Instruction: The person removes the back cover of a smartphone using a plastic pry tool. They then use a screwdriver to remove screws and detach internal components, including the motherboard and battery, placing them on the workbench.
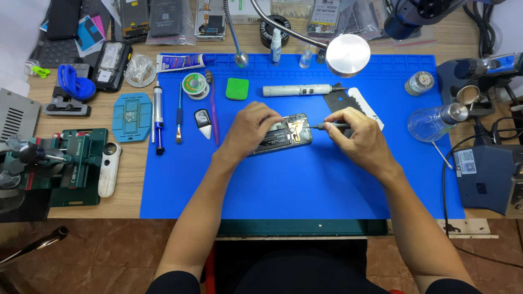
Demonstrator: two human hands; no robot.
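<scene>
An opened phone (286, 135) with its back off lies on the blue work mat (305, 185), its inner parts showing. My left hand (249, 129) rests over the phone's left half and holds it down. My right hand (357, 136) grips a thin dark screwdriver (327, 126) whose tip points left into the phone's upper right corner.
On the mat lie a white electric screwdriver (297, 90), a green pad (237, 89), a solder reel (194, 85), a purple tool (212, 109) and a small pry piece (203, 122). A lamp head (348, 55) hangs above. A glass dispenser bottle (433, 121) and a soldering station (485, 177) stand right; clamps and fixtures (71, 166) left.
</scene>
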